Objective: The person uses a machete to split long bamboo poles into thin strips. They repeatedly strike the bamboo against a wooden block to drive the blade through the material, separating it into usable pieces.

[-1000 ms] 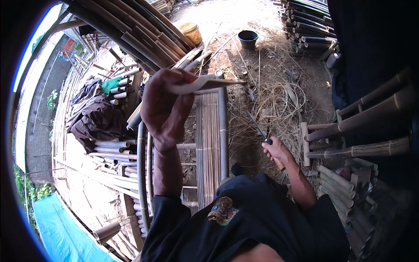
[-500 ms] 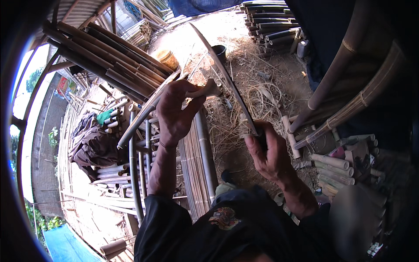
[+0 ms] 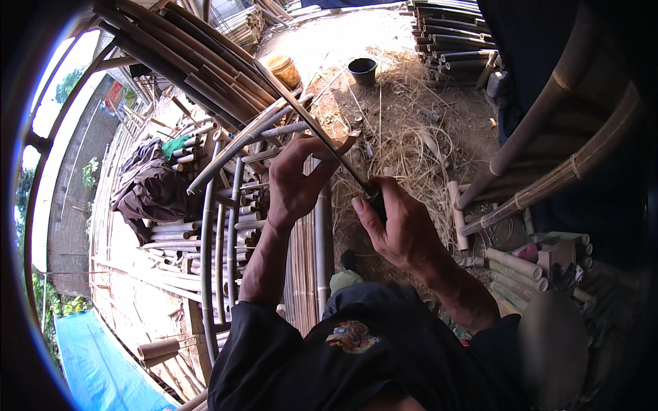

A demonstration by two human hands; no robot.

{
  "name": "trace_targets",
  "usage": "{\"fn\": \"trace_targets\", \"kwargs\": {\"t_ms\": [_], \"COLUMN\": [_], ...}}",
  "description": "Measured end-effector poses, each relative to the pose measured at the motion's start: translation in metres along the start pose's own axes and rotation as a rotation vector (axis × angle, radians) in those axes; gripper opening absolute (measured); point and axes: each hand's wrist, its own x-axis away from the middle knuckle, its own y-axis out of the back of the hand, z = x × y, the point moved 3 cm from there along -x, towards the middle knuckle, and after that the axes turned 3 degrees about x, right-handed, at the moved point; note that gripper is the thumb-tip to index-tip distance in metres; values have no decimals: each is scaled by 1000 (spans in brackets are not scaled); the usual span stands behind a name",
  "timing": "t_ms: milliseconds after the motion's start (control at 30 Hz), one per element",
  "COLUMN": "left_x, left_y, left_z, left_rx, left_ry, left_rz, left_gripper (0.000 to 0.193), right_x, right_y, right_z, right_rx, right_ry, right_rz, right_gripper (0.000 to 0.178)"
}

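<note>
My left hand (image 3: 291, 183), raised in front of my chest, pinches a short pale piece of wood or bamboo (image 3: 347, 145) whose end sticks out past the fingers. In my right hand (image 3: 410, 236) is a long, narrow-bladed knife (image 3: 306, 118), gripped by its dark handle with the thumb along it. The blade slants up and to the left, crossing in view over the pale piece and my left fingertips. Whether the edge touches the piece I cannot tell. Most of the piece is hidden by fingers and blade.
Below my left hand stands a bamboo slat bench (image 3: 302, 264). Thin shavings (image 3: 418, 147) litter the ground beyond, near a black bucket (image 3: 362, 77). Dark bamboo poles (image 3: 199, 68) lean at the upper left. A curved bamboo frame (image 3: 531, 127) rises on the right, close to cut bamboo tubes (image 3: 514, 264).
My right hand has moved left and slightly up, bringing the blade from apart on the right to across the pale piece. The view has shifted a little.
</note>
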Motion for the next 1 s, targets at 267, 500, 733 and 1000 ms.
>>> {"fn": "trace_targets", "kwargs": {"t_ms": [267,500,733,1000], "left_x": [-3,-33,-116,-163], "left_y": [-11,0,38,-16], "left_z": [2,-14,-146,-99], "left_rx": [0,-239,-475,-831], "left_ry": [35,11,-626,-916], "left_rz": [-2,1,-228,160], "left_gripper": [21,35,20,45], "right_x": [-2,-37,-69,-80], "right_y": [5,17,19,6], "right_z": [-11,-6,-1,4], "right_rx": [25,-29,39,49], "right_ry": [-36,-39,-36,-20], "right_rz": [14,62,67,76], "right_gripper": [28,29,35,36]}}
